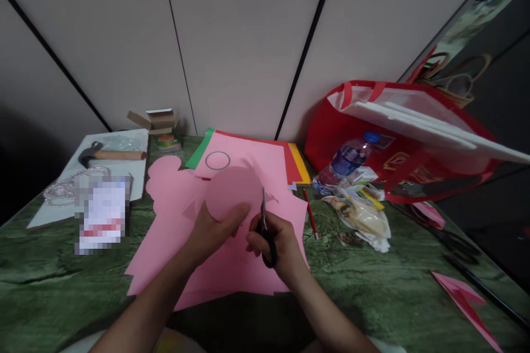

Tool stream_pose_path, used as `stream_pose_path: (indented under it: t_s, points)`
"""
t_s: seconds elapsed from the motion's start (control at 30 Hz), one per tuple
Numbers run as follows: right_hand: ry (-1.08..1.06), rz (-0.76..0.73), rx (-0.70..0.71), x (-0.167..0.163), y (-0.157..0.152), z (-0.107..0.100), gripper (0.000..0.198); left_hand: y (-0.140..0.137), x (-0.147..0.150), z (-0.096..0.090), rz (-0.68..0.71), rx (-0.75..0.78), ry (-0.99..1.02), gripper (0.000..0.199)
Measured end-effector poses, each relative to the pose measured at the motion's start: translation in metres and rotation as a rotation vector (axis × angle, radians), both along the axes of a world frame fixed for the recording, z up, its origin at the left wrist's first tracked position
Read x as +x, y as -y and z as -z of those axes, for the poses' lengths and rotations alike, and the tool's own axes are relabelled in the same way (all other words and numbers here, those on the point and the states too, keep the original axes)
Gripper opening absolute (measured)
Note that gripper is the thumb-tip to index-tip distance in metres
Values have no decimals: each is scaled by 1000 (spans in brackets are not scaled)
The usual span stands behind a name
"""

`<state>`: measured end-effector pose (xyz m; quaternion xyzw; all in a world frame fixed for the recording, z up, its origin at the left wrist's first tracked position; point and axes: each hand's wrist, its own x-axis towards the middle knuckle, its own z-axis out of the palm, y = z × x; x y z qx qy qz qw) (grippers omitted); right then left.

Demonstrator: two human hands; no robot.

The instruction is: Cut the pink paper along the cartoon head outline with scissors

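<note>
Between the thumb and fingers of my left hand point(217, 231) is a round pink paper disc point(232, 193), held up over the table. My right hand point(281, 240) grips a pair of scissors point(269, 240) with dark handles, its fingers in the loops. The blades point up and away, close to the disc's right edge. Below both hands lie pink paper sheets point(165, 242), with cut round edges at their upper left. A thin dark ring point(217, 160) rests on the pink paper behind the disc.
Left are a hammer point(120, 155) on a white board, a bead string point(74, 185) and an opened small box point(165, 132). To the right lie a red pencil point(310, 215), a water bottle point(345, 162), plastic wrappers point(364, 215) and a red bag point(327, 127). A pale wall stands behind.
</note>
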<state>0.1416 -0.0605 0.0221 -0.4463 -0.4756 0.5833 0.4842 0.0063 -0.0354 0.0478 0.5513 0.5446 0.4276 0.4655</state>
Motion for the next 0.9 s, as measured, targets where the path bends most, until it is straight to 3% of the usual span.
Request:
stream_pose_path:
  t_s: [0.47, 0.73, 0.9]
  points:
    - [-6, 15, -48, -1, 0, -5, 25, 0, -2, 1, 9, 28, -19, 34]
    - [-7, -2, 5, 1, -1, 1, 23, -2, -5, 1, 0, 21, -1, 20]
    - [1, -2, 8, 2, -2, 5, 23, -3, -6, 1, 34, -10, 6, 24]
